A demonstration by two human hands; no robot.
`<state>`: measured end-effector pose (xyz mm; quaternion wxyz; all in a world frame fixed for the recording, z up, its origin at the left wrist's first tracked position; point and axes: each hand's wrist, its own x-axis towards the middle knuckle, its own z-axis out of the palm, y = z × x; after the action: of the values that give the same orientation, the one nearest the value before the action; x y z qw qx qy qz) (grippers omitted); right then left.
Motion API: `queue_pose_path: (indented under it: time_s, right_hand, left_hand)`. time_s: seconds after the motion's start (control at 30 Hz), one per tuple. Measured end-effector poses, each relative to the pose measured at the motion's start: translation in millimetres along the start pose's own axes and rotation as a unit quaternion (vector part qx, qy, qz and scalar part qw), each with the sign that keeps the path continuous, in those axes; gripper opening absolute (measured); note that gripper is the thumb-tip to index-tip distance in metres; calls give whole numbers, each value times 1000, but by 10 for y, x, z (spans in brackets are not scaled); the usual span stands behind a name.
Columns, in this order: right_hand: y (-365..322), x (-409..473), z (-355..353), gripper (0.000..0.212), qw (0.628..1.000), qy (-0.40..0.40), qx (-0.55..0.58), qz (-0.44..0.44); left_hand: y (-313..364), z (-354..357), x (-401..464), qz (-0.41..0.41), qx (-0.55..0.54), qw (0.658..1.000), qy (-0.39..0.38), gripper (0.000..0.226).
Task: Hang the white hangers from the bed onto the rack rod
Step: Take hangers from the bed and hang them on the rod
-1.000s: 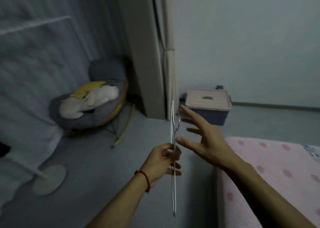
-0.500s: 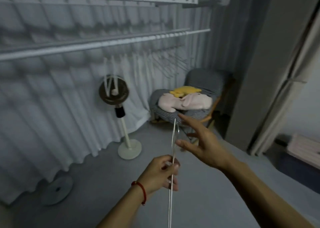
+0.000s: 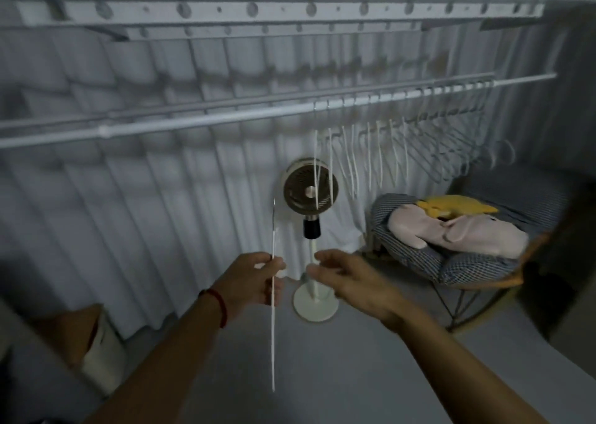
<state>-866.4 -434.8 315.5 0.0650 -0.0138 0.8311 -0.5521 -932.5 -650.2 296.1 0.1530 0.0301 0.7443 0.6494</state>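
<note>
Curtained rack rod (image 3: 206, 121) had swung into view; left hand (image 3: 254, 278) gripped hanger (image 3: 273, 310), right hand (image 3: 348, 278) released, open.

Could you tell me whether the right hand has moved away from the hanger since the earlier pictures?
Yes. The right hand now sits apart, right of the hanger; earlier its fingers reached the hook.

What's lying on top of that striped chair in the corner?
On the striped chair lies a pale pink soft toy, with a yellow soft toy behind it against the backrest. The toys cover much of the seat, so anything beneath them is hidden.
</note>
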Motion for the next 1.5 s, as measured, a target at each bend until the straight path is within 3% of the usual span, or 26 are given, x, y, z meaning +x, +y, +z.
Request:
queue_pose_path:
  time_s: [0.07,0.17,0.33,0.4,0.47,0.6,0.7,0.77,0.83,0.97,1.27,1.5]
  right_hand:
    - [-43,159,86,104,993,-95,32,58]
    - [-119,423,159,120,975,-171,108,92]
    - [-195,902,46,104,921,-167,336,106]
    - [-254,1040,-52,100,910,-156,373,93]
    - [-297,1176,-140,99,903,-156,392,83]
    - [-423,1400,-266,97,907,-153,386,68]
    - [-596,1541,-340,66,907,-138,394,61]
    - [-722,1669,-375,57,909,-113,395,66]
    - [-826,1822,-378,62,909,-84,402,72]
    - [-936,2108,-345,60,917,-31,392,71]
    - [-874,2372,-169,55,915,4,394,87]
    - [-786,2410,-101,67,932,14,352,86]
  left_hand:
    - [243,-60,158,17,23,999,17,26]
    - [616,-32,371,34,67,997,28,33]
    - [1054,111,708,52,58,996,53,38]
    - [1230,95,812,69,127,987,64,39]
    - [1424,3,947,115,238,958,113,37]
    - [1838,-318,1341,306,393,818,287,22]
    - [2086,-542,1685,343,478,751,301,26]
    - [2173,-687,1894,308,528,737,290,39]
    - [2189,-816,2087,285,573,719,271,53]
    - [2094,-961,2372,235,618,712,237,63]
    - [1836,-1066,2527,349,614,651,277,68]
    - [1776,-1082,2563,386,602,632,299,68]
